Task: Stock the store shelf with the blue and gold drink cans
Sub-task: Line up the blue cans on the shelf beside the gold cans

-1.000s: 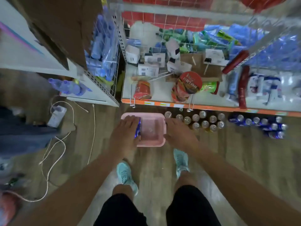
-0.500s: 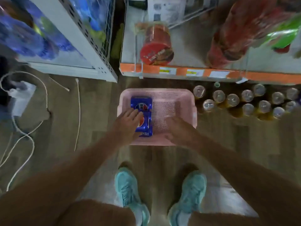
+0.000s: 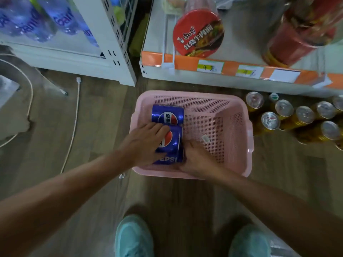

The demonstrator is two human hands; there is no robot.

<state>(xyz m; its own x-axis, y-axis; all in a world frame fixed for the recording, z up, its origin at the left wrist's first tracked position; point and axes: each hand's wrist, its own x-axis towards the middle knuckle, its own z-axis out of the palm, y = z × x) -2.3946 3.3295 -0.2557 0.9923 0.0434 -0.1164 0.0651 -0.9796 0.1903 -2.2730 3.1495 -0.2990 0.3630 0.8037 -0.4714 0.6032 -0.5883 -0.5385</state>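
Note:
A pink mesh basket [image 3: 233, 127] stands on the wooden floor in front of the shelf. Three blue drink cans lie on their sides along its left wall. The far blue can [image 3: 168, 115] lies free. My left hand [image 3: 143, 143] grips the middle blue can [image 3: 171, 140], fingers curled over its top. My right hand [image 3: 194, 158] holds the right end of the nearest blue can [image 3: 167, 160]. Several gold cans [image 3: 271, 121] stand upright on the floor right of the basket, below the shelf's orange edge [image 3: 187, 62].
Red noodle bowls [image 3: 198, 33] lie on the low shelf above the basket. Water bottles [image 3: 27, 21] fill a white rack at the left. A white cable [image 3: 74, 125] trails over the floor at the left. My two teal shoes [image 3: 133, 236] are close behind the basket.
My head has dropped much closer to the basket. Both hands have moved from the basket's rim into it and onto the blue cans.

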